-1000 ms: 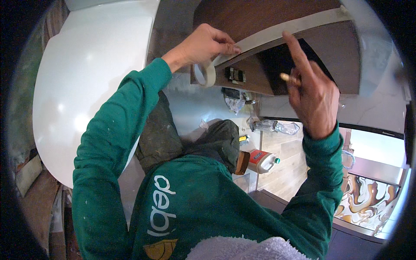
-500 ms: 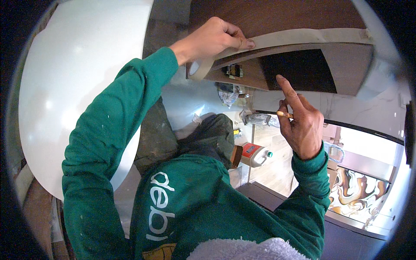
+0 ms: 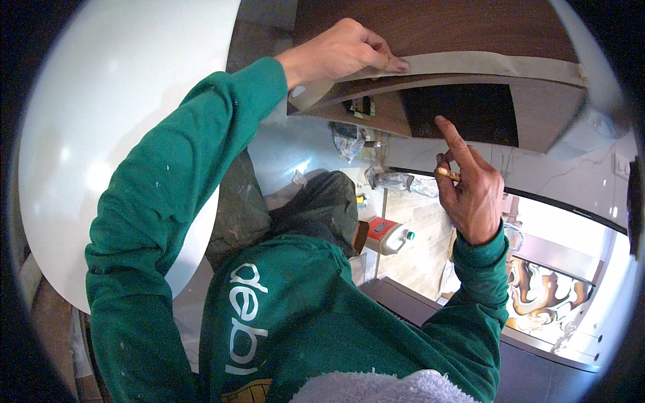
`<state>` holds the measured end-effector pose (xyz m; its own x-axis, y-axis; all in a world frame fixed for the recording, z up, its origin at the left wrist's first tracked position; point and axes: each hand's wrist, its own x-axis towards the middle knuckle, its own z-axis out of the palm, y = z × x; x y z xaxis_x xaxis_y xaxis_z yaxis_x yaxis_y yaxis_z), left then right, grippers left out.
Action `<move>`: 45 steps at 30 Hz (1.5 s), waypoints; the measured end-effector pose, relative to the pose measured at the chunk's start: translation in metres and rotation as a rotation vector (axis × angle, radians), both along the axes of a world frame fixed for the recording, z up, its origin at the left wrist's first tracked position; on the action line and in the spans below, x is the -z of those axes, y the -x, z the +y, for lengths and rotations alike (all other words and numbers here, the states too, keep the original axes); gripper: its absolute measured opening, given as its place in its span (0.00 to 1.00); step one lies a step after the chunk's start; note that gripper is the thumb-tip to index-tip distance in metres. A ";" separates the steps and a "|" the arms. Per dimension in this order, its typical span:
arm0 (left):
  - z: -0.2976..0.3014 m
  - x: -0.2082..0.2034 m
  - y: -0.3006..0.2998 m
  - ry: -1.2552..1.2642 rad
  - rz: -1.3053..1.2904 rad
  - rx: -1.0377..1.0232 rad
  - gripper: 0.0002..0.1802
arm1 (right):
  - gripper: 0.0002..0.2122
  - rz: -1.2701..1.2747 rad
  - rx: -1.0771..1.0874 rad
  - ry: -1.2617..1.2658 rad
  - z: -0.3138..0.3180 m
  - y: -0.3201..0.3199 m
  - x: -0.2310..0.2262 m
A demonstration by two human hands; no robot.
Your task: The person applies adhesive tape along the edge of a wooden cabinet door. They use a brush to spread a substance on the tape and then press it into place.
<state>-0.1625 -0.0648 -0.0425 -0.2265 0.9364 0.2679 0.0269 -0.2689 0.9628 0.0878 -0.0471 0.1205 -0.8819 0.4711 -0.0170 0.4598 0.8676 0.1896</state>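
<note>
A strip of pale masking tape (image 3: 497,65) runs along the edge of the brown wood-grain cabinet (image 3: 437,30). My left hand (image 3: 353,50) is closed, with thumb and fingertips pinched against this strip. Below my left wrist hangs the tape roll (image 3: 309,96), partly covered by the hand and sleeve. My right hand (image 3: 474,185) is raised under the cabinet, its index finger stretched toward the dark panel (image 3: 460,111). Between its curled fingers sits a short tan stick that looks like a cigarette (image 3: 447,174).
A large white rounded panel (image 3: 121,107) fills the left side. Low in the middle stands a pale jug (image 3: 388,237) with a red label and green cap. Marbled wall panels (image 3: 531,168) lie beyond my right hand. A dark counter (image 3: 410,295) is at lower right.
My left hand has slid slightly right along the taped edge. The right hand stays nearly in place, with the stick tilted a little differently. The whole view has shifted slightly.
</note>
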 end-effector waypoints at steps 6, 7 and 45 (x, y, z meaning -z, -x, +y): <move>0.003 0.001 -0.004 -0.060 -0.021 -0.009 0.24 | 0.32 0.003 -0.003 0.010 0.000 0.002 0.000; 0.003 0.000 -0.004 -0.071 -0.019 -0.013 0.24 | 0.33 -0.005 0.003 0.008 0.000 0.002 0.000; 0.013 0.008 0.002 0.056 0.063 -0.105 0.23 | 0.42 -0.037 -0.115 -0.242 0.007 0.041 -0.015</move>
<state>-0.1644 -0.0516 -0.0503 -0.3086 0.9223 0.2325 0.1129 -0.2072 0.9718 0.0463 -0.0404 0.1353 -0.9306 0.3625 0.0509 0.3501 0.8409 0.4127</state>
